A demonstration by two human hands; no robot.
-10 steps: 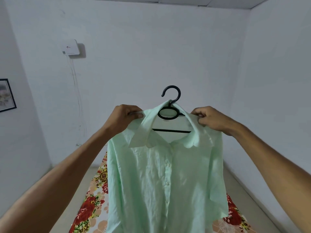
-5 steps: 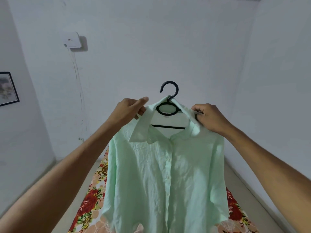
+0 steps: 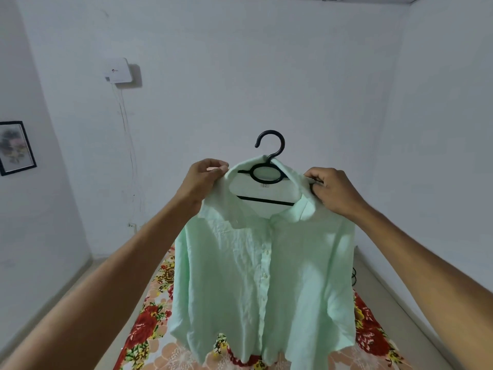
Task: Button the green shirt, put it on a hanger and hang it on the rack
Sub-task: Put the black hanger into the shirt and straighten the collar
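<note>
The pale green shirt (image 3: 264,276) hangs in the air in front of me on a black plastic hanger (image 3: 269,161), its front buttoned down the middle. The hanger's hook sticks up above the collar, and its bar shows inside the neck opening. My left hand (image 3: 202,180) pinches the left side of the collar at the shoulder. My right hand (image 3: 333,190) grips the right side of the collar, with the hanger's arm under the cloth. No rack is in view.
A mattress with a red floral sheet (image 3: 149,324) lies on the floor below the shirt. White walls stand close on three sides. A white box (image 3: 118,70) with a hanging cable and a framed picture (image 3: 16,148) are on the left walls.
Both hands have shifted their hold on the collar and lifted the shirt slightly. The left hand's fingers, spread half a second ago, now pinch the collar.
</note>
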